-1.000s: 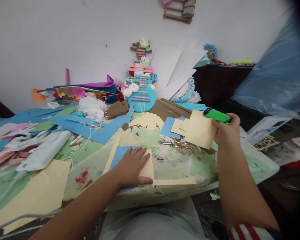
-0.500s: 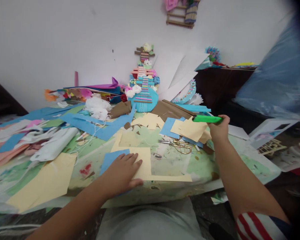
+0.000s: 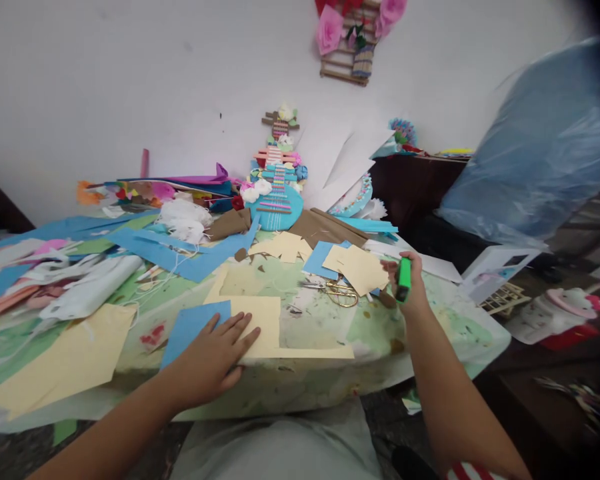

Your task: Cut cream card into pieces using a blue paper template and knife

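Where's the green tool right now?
In the head view, the green tool is in the right hand, right of a cream sheet and the gold-handled scissors.

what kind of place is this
Probably a craft room or workshop: cut cream paper lies on a stained table cover, with scissors nearby and a blue guitar-shaped decoration standing near the wall.

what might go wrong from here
The blue sheet and cream sheet lie near the table's front edge, so they might slip off if the left hand lifts or drags. The scissors lie out between the hands, so a careless reach might meet the blades. The right hand holds the green tool beside paper pieces, which it could knock.
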Motion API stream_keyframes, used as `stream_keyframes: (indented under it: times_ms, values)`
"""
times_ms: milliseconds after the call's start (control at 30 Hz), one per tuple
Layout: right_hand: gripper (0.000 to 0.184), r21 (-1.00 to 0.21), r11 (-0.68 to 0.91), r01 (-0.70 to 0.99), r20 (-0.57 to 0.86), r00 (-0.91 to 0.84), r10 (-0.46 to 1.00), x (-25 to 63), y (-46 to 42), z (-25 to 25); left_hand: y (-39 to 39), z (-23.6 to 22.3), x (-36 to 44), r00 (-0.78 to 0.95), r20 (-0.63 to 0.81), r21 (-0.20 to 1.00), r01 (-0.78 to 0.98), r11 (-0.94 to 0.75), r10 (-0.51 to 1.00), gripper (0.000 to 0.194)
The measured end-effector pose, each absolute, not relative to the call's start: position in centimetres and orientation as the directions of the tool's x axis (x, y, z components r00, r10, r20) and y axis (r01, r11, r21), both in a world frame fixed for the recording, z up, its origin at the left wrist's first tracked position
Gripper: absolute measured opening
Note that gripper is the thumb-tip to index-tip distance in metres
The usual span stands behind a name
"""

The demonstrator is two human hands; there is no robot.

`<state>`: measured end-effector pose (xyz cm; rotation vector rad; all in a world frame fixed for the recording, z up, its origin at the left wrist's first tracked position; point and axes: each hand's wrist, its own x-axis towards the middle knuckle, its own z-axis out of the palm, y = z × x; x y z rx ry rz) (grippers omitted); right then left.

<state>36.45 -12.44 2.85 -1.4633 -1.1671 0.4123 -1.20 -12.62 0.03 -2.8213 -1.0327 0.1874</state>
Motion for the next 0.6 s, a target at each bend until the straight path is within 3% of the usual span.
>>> stream_keyframes:
  times_ms: [67, 133, 200, 233, 367, 433, 600]
  values:
    - [0.031, -0.880, 0.228, 0.418, 0.402, 0.398, 0.824, 34.1, -14.1, 2.9, -12.7, 0.0, -1.4, 0.766, -0.065, -0.155, 0.625, -0.765, 0.639, 0.052]
    - [0.025, -0.840, 0.347, 0.417, 0.446, 0.168, 0.879, 31.3, -16.1, 2.8, -12.9, 0.0, -1.5, 0.764, -0.063, -0.146, 0.629, -0.764, 0.642, 0.048]
    - [0.019, -0.744, 0.416, 0.522, 0.428, -0.104, 0.898, 28.5, -17.9, 2.4, -13.0, 0.0, -1.5, 0.763, -0.056, -0.137, 0.633, -0.762, 0.644, 0.046]
    - [0.018, -0.718, 0.431, 0.546, 0.416, -0.160, 0.895, 27.3, -18.6, 2.1, -13.0, 0.1, -1.5, 0.765, -0.054, -0.133, 0.632, -0.764, 0.642, 0.046]
    - [0.024, -0.381, 0.571, 0.727, 0.338, -0.465, 0.818, 24.1, -19.5, 0.6, -13.0, 0.2, -2.1, 0.782, -0.055, -0.109, 0.613, -0.783, 0.620, 0.050]
    - [0.019, -0.265, 0.582, 0.769, 0.300, -0.508, 0.808, 23.7, -19.3, 0.0, -13.0, 0.4, -2.7, 0.782, -0.056, -0.092, 0.616, -0.783, 0.621, 0.053]
    - [0.015, -0.166, 0.613, 0.772, 0.295, -0.555, 0.778, 24.1, -19.0, -0.5, -13.5, 0.3, -4.2, 0.766, -0.071, -0.092, 0.633, -0.769, 0.639, 0.073]
